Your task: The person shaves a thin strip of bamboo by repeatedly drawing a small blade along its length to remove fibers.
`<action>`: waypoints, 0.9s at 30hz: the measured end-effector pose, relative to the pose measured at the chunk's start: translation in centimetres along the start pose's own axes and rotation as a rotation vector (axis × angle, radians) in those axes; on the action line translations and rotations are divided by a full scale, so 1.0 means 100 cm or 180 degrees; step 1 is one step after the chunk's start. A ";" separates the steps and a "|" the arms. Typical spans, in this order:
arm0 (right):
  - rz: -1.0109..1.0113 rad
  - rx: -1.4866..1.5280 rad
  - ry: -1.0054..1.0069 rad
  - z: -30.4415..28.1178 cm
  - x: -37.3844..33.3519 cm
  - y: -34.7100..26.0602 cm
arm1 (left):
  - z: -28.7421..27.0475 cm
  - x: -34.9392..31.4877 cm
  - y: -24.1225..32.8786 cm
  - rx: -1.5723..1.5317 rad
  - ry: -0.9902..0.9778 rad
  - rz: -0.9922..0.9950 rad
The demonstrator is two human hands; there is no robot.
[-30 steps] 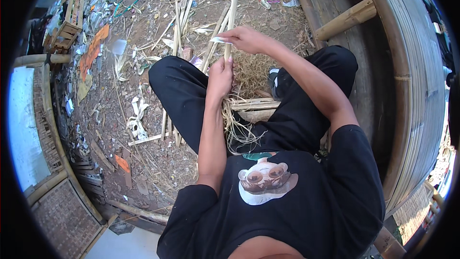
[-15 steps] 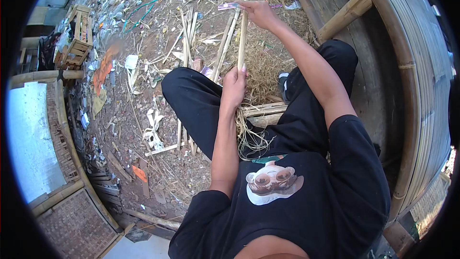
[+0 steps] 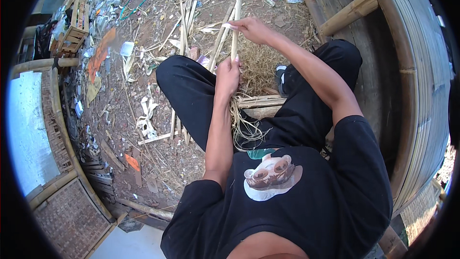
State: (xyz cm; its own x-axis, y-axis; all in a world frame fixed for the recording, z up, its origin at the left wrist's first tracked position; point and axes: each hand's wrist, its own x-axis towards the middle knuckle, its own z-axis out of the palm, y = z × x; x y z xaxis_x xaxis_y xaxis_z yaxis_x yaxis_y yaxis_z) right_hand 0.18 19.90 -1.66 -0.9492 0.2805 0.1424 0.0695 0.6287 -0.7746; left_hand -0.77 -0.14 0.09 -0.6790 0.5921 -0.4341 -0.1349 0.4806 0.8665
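Observation:
A long pale bamboo stick (image 3: pixel 235 44) points away from me, its far end slightly thicker. My left hand (image 3: pixel 227 76) is closed round its near end, above my bent left knee. Farther along, my right hand (image 3: pixel 252 29) is closed against the stick, with a small pale flat piece (image 3: pixel 230 27) at its fingertips that I cannot make out. A loose bunch of pale fibre strands (image 3: pixel 247 132) hangs beside my left wrist, over my lap and a bamboo piece (image 3: pixel 262 100).
Split bamboo sticks (image 3: pixel 188 21) and dry fibre (image 3: pixel 261 64) litter the dirt ground. A wooden crate (image 3: pixel 76 21) stands at the far left. A bamboo-framed bench (image 3: pixel 409 96) curves along my right, and a woven panel (image 3: pixel 72 216) lies at the left.
My right hand has moved down the stick toward my left hand, exposing more of its far end. The left hand keeps its hold on the near end. The view has shifted slightly.

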 end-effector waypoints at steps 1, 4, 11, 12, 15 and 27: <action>0.0174 0.0036 -0.0134 -0.010 -0.001 -0.010 | 0.001 -0.003 0.001 -0.0113 -0.0045 0.0041; -0.0026 0.0306 -0.0388 0.004 -0.020 -0.017 | 0.001 0.005 -0.002 -0.0060 0.0031 0.0110; -0.0211 -0.0161 -0.0158 -0.013 -0.011 -0.026 | 0.002 -0.005 0.010 -0.0954 -0.0414 0.0010; -0.0207 -0.0166 -0.0146 -0.016 -0.004 -0.014 | 0.003 -0.009 0.016 -0.0948 -0.0424 0.0017; -0.0261 -0.0256 0.0674 -0.024 0.011 0.015 | 0.005 -0.016 0.024 -0.0975 -0.0574 -0.0062; 0.0292 -0.0339 0.1304 -0.055 0.033 0.034 | 0.003 -0.015 0.023 -0.1452 -0.1133 -0.0287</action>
State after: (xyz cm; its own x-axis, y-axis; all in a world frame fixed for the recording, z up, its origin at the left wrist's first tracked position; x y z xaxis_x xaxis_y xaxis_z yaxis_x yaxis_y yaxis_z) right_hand -1.04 26.92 -0.46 -0.7388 0.5901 0.3254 0.1998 0.6530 -0.7306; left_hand 0.14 0.23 2.66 -0.3767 0.7806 -0.4988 -0.5316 0.2588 0.8065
